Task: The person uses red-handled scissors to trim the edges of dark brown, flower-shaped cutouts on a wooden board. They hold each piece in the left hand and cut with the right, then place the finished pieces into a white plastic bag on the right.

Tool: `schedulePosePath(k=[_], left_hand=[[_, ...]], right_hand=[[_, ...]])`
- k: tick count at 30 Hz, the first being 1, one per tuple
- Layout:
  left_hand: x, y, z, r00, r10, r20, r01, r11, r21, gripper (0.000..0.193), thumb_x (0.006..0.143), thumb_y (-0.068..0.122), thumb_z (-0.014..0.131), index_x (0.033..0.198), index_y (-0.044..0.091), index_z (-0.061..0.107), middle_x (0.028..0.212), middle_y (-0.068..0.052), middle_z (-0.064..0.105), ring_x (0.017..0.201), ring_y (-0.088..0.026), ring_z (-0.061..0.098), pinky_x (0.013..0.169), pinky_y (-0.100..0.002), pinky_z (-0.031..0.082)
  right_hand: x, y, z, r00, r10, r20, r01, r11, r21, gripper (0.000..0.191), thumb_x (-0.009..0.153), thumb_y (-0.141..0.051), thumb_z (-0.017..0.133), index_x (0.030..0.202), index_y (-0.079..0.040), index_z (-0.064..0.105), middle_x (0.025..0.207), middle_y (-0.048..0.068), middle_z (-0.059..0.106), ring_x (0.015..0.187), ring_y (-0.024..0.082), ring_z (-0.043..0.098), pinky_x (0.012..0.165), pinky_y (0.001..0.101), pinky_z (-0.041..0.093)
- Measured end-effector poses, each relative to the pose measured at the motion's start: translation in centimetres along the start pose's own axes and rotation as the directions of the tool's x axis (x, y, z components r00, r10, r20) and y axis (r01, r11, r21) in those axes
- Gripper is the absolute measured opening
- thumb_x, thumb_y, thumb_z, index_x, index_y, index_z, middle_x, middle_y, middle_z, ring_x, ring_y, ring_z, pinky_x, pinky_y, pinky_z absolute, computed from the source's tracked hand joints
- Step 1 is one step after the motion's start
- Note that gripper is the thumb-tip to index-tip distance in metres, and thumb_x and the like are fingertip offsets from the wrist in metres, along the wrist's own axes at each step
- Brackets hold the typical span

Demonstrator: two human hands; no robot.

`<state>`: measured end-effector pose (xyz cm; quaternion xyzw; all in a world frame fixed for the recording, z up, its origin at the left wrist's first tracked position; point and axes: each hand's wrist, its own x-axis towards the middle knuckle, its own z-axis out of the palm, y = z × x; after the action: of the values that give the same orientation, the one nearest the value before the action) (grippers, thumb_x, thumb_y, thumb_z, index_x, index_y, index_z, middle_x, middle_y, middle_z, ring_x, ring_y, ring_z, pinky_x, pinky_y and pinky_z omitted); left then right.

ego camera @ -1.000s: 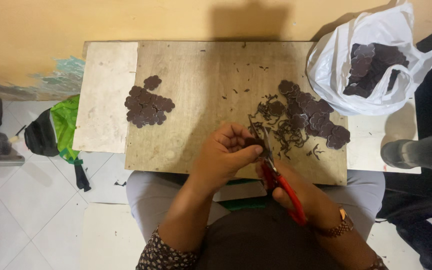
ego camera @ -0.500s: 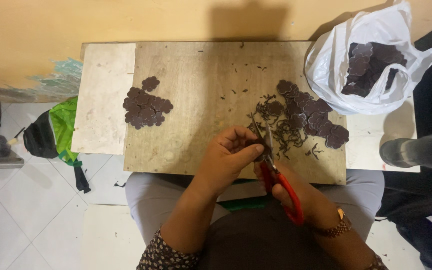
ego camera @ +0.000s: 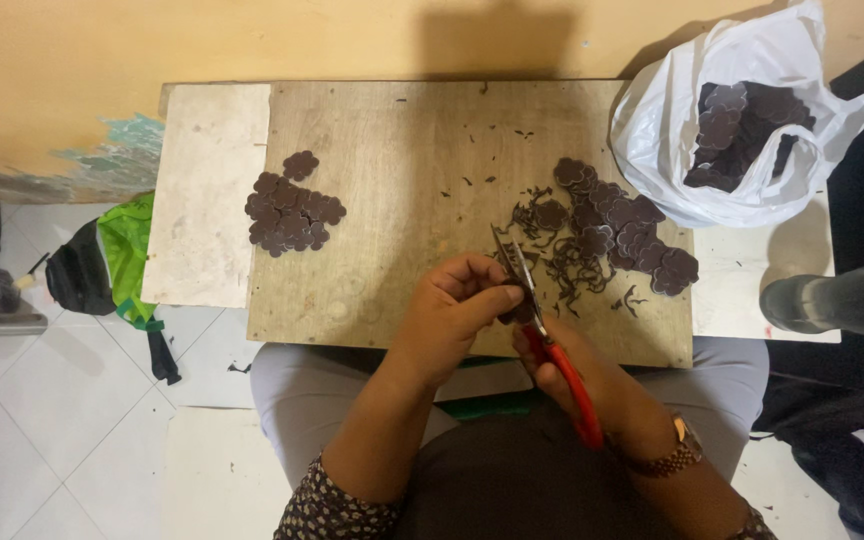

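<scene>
My right hand (ego camera: 562,375) grips red-handled scissors (ego camera: 537,320), blades pointing away from me over the wooden board (ego camera: 422,150). My left hand (ego camera: 457,310) pinches a small dark brown flower-shaped piece (ego camera: 514,312) against the blades. A neat cluster of dark flower-shaped pieces (ego camera: 290,212) lies on the board's left. A looser pile of the same pieces (ego camera: 627,225) with thin dark trimmings (ego camera: 567,265) lies on the right, just beyond the scissors.
A white plastic bag (ego camera: 692,125) with more dark pieces sits at the back right. A clear bottle (ego camera: 837,300) lies at the right edge. A green and black bag (ego camera: 107,265) rests on the tiled floor to the left. A yellow wall runs behind.
Both hands stay in place; the scissors and the small piece shift only slightly.
</scene>
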<state>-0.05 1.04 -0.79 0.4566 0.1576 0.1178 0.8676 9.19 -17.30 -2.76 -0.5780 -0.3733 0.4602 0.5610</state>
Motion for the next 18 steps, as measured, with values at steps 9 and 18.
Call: schedulePosePath(k=[9,18], left_hand=[[-0.1,0.2,-0.2,1.0,-0.006,-0.001,0.006,0.998,0.068,0.01,0.095,0.006,0.072,0.103,0.003,0.067,0.094,-0.005,0.073,0.084,-0.011,0.066,0.076,-0.026,0.053],[-0.8,1.1,0.0,0.995,0.017,0.1,-0.027,0.995,0.101,0.01,0.099,0.01,0.07,0.105,0.003,0.066,0.096,-0.004,0.073,0.087,-0.011,0.067,0.08,-0.026,0.053]], right_hand=[[0.1,-1.1,-0.1,0.999,-0.034,-0.002,0.034,0.998,-0.058,0.086,0.086,-0.086,0.049,0.114,-0.005,0.054,0.089,-0.001,0.047,0.076,0.011,0.041,0.063,0.0262,0.039],[-0.9,-2.2,-0.7,0.996,0.044,0.08,-0.043,0.999,-0.007,0.097,0.083,-0.091,0.046,0.119,-0.001,0.056,0.097,0.004,0.049,0.085,0.016,0.046,0.074,0.0299,0.043]])
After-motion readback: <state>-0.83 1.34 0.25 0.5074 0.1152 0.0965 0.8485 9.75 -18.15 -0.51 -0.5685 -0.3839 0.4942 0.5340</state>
